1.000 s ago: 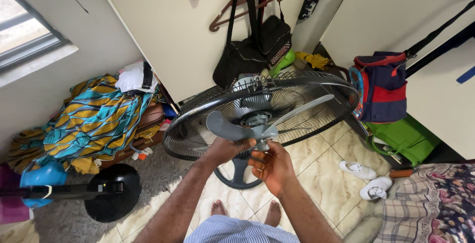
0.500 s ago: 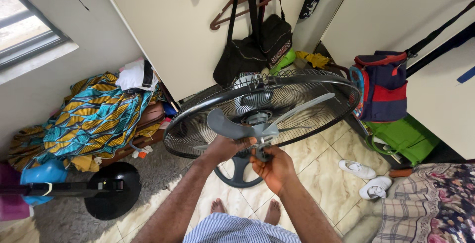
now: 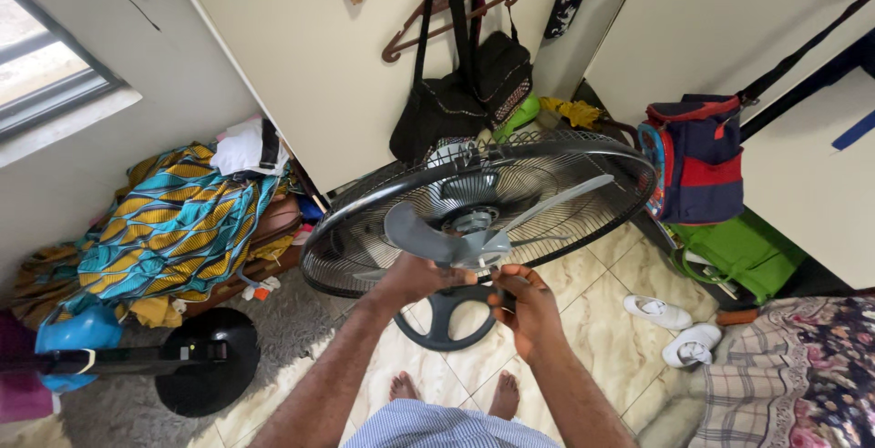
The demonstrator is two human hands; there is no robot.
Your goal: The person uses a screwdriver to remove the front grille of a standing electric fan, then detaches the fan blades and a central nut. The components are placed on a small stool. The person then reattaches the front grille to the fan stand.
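The fan blade [image 3: 474,229] sits at the hub of the round wire fan guard [image 3: 365,220], which is tilted so its open face looks up at the person. The left hand [image 3: 415,277] is closed around the root of the grey blade just below the hub, fingers wrapped on the plastic. The right hand [image 3: 527,307] is just beside it, below and to the right of the hub, fingers curled together around something small and dark at the blade's centre; what it pinches is too small to make out, so whether it is a cap or only the hub itself cannot be told.

Below the guard on the tiled floor [image 3: 592,311] lies a dark plastic ring with spokes [image 3: 447,316], and the person's bare feet [image 3: 451,391] stand just under it. Left of the guard are a black round fan base [image 3: 214,357] with its pole [image 3: 109,357] lying flat and a heap of patterned cloth [image 3: 173,225]; right of it a backpack [image 3: 702,156] leans on the wardrobe.

The guard appears to have no stand under it, so the two hands seem to carry it; a loosened grip could let it tip or drop toward the feet. A small part slipping from the right fingers could fall through the wires or roll off across the tiles.
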